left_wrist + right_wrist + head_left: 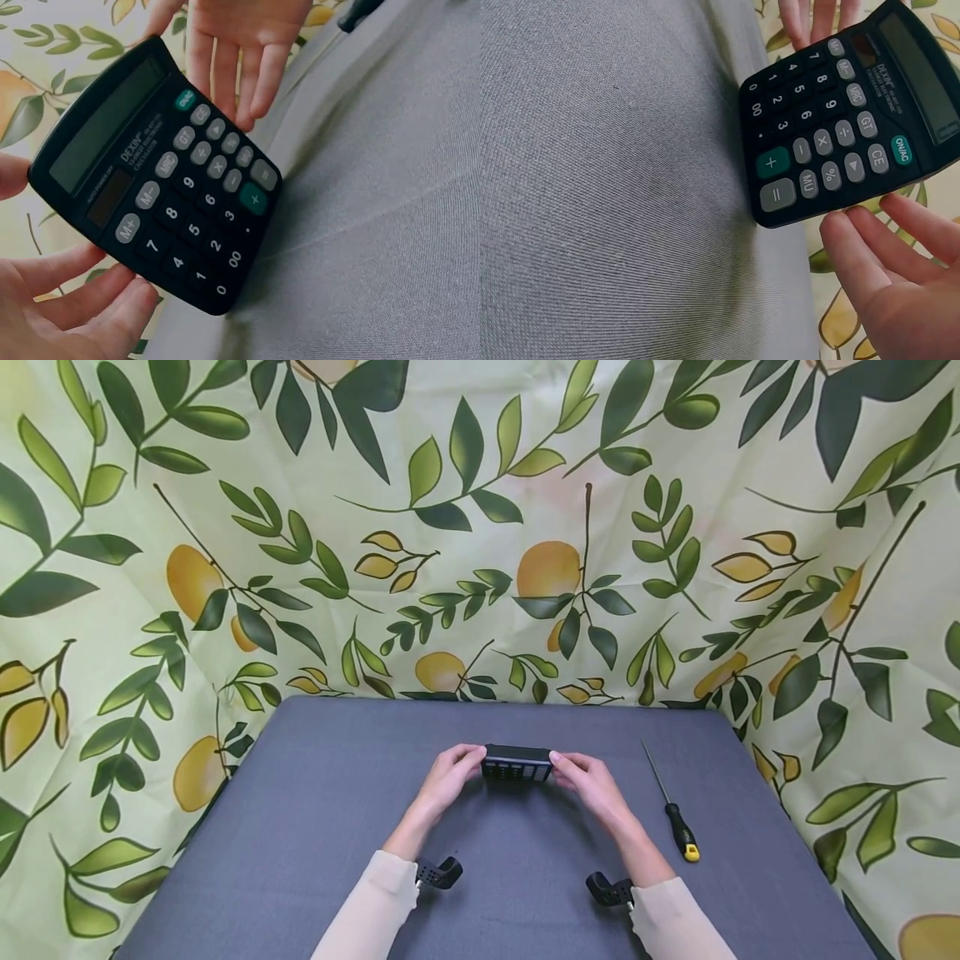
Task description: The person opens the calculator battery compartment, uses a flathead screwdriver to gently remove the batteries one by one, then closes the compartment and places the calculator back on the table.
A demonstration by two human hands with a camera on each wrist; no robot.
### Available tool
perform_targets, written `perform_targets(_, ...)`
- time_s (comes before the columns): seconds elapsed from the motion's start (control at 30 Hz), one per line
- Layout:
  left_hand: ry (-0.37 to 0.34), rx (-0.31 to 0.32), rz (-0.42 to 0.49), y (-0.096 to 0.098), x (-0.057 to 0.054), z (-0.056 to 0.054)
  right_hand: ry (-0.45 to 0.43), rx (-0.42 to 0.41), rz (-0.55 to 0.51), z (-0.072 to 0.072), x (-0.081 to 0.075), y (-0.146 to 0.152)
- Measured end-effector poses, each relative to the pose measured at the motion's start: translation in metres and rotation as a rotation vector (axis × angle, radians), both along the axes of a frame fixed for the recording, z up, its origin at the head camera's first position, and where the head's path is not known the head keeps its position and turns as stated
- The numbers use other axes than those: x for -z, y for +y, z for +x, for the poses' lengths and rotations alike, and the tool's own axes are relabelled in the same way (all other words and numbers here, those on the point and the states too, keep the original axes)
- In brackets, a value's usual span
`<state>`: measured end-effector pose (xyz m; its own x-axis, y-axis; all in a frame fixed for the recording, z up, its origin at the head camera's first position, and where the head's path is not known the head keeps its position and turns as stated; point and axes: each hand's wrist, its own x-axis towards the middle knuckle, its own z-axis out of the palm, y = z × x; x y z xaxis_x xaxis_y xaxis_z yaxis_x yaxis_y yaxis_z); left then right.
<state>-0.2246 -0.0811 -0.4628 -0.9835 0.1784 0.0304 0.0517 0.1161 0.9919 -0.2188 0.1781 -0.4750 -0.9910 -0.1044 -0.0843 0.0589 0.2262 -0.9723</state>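
Note:
A black calculator is held tilted up near the middle of the table, keys and display towards me. Its grey and green keys and blank display show in the left wrist view, on the calculator's face. My left hand grips its left side, thumb at the top corner and fingers along the edge. On the other side, my right hand holds the right edge, thumb at the upper corner, with its fingers against the side. The lower edge is on or just above the cloth; I cannot tell which.
A screwdriver with a black and yellow handle lies to the right of my right hand, its shaft pointing away. Grey cloth covers the table. Leaf-patterned fabric hangs behind and on both sides.

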Motion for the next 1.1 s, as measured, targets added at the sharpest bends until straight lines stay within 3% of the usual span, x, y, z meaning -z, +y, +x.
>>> perform_targets(0.1, -0.007, -0.010, -0.003, -0.001, 0.013, -0.005, -0.011, -0.007, -0.018, 0.000, 0.000, 0.000)
perform_targets(0.5, 0.048, -0.031, -0.096, -0.002, 0.013, 0.000, -0.010, -0.035, -0.065, 0.002, 0.002, -0.002)
perform_targets(0.87, 0.063, -0.043, -0.161, -0.002, 0.021, 0.001, 0.050, -0.014, 0.098, 0.005, 0.009, -0.002)
perform_targets(1.1, 0.030, -0.014, -0.151, -0.002, 0.028, 0.004, 0.069, 0.005, 0.109, 0.007, 0.017, -0.008)
